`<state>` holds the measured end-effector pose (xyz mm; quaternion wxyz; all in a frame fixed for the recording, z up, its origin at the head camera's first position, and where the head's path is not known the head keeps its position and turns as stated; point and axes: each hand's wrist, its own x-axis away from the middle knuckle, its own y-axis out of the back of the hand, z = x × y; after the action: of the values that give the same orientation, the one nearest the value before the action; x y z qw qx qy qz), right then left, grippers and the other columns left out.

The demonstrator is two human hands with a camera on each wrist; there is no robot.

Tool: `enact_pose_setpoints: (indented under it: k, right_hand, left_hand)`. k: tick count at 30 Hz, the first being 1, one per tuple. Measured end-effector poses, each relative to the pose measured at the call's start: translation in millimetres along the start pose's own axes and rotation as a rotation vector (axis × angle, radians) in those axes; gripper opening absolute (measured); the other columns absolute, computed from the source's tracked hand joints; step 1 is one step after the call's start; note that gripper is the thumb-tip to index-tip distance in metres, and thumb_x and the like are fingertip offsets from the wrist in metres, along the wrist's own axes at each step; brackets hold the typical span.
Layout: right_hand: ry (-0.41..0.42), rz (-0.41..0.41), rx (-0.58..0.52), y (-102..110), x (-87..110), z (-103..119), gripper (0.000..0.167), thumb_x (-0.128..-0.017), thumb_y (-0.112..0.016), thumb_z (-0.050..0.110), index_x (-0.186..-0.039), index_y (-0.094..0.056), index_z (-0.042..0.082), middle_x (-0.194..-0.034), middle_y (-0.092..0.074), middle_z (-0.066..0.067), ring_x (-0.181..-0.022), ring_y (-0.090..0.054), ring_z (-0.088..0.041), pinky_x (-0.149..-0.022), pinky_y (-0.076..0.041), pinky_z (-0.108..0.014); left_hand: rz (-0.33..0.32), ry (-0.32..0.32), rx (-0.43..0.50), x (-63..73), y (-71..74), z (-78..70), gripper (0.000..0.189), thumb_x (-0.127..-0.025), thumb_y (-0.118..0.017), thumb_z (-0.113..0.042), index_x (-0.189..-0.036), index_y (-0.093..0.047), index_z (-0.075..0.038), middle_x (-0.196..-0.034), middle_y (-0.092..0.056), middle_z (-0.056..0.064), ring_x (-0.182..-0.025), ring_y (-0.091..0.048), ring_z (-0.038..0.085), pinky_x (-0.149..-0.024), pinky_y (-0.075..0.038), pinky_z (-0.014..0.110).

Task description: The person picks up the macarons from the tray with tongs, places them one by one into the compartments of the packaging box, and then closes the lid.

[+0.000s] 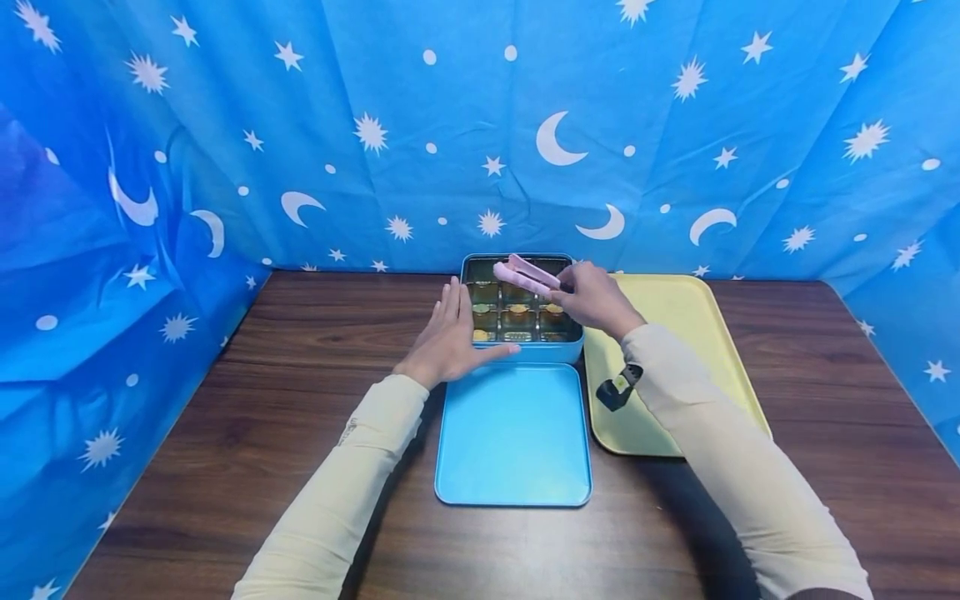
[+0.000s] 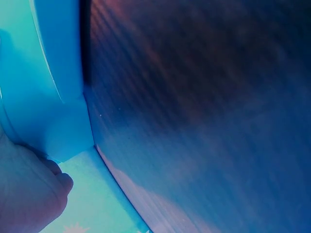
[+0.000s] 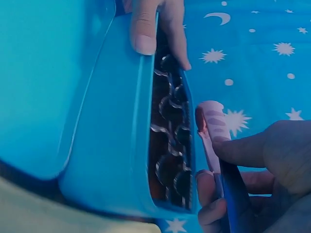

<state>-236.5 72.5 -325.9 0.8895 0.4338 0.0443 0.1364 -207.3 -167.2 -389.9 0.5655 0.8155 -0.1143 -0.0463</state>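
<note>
A blue tin box (image 1: 525, 353) stands at the back of the table, holding a clear divided insert with several small yellowish pieces (image 1: 518, 309) in its compartments. With fingers straight, my left hand (image 1: 448, 337) rests along the tin's left side, its thumb stretched across the front; the right wrist view shows this thumb (image 3: 144, 39) at the rim. My right hand (image 1: 600, 298) grips pink tongs (image 1: 525, 277) by their dark handle, above the tin's right rear part. The tongs' two arms point left, spread slightly apart. I cannot tell whether anything is between their tips.
In front of the tin lies a flat blue lid (image 1: 513, 437). A yellow tray (image 1: 667, 367) lies to the right, partly under my right forearm. Behind the wooden table (image 1: 300, 400) hangs a blue curtain (image 1: 450, 108) with stars and moons, close to the tin's back.
</note>
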Motion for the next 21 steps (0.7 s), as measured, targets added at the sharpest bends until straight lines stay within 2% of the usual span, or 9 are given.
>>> enact_pose_setpoints:
  k: [4, 12, 21]
  right_hand:
    - [-0.029, -0.014, -0.021, -11, -7.5, 7, 0.032, -0.101, -0.065, 0.02, -0.12, -0.068, -0.005, -0.105, -0.066, -0.019, -0.086, -0.06, -0.03, -0.07, -0.051, -0.035]
    - [-0.037, -0.038, -0.047, -27, -14.9, 10, 0.026, -0.101, -0.065, 0.02, -0.113, -0.07, -0.002, -0.092, -0.066, -0.014, -0.075, -0.058, -0.025, -0.059, -0.045, -0.03]
    - [-0.016, -0.082, -0.08, -30, -14.7, 9, 0.032, -0.101, -0.065, 0.021, -0.123, -0.067, -0.002, -0.098, -0.067, -0.015, -0.078, -0.06, -0.025, -0.06, -0.046, -0.031]
  left_hand:
    - [-0.004, -0.001, 0.0, 0.9, 0.8, -1.1, 0.132, -0.08, -0.05, -0.088, -0.16, 0.003, 0.002, -0.168, 0.012, 0.018, -0.155, 0.008, 0.034, -0.124, -0.006, 0.047]
    - [-0.001, -0.003, -0.008, 1.0, 1.6, -3.1, 0.132, -0.08, -0.051, -0.088, -0.16, 0.003, 0.002, -0.168, 0.013, 0.018, -0.155, 0.008, 0.034, -0.124, -0.006, 0.047]
    - [-0.001, 0.006, -0.007, 0.9, 1.3, -2.1, 0.132, -0.08, -0.052, -0.087, -0.16, 0.003, 0.002, -0.168, 0.012, 0.018, -0.154, 0.009, 0.033, -0.124, -0.006, 0.046]
